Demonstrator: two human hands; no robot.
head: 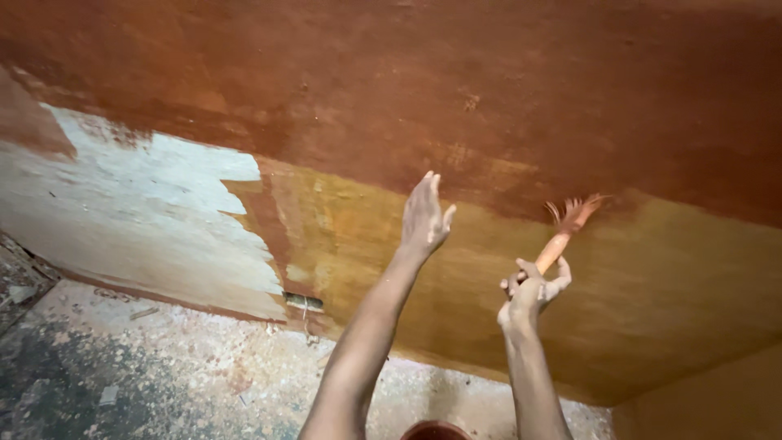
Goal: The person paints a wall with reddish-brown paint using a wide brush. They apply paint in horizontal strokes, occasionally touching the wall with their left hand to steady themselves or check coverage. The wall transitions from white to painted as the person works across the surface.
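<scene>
The paintbrush [564, 230] sits right of centre in the frame, orange-stained handle angled up and to the right, bristles splayed out where they meet the surface [505, 90]. The right hand [531, 289] has it by the low end of the handle, fingers curled around it in a closed grip, thumb side sticking out a bit. The bristle tips land right on the line where the dark reddish-brown coat ends and the yellower patch starts.

The left hand [423, 218] is just left of the brush, near the middle of the frame, flat and open with fingers together, holding nothing and pressed or nearly pressed against the yellow-brown area. Can't quite tell if the palm is actually touching.

The surface itself is pretty patchy. The whole top half is a deep rusty brown, looks wet and a bit glossy. Under that, centre to right, it's an ochre yellow-brown. Over at the left there's a big whitish unpainted patch [147, 220] with ragged edges.

Lower left is a rough speckled wall [163, 367], grey and white with reddish flecks. A reddish round rim [434, 429] pokes in at the bottom edge between the two forearms.
</scene>
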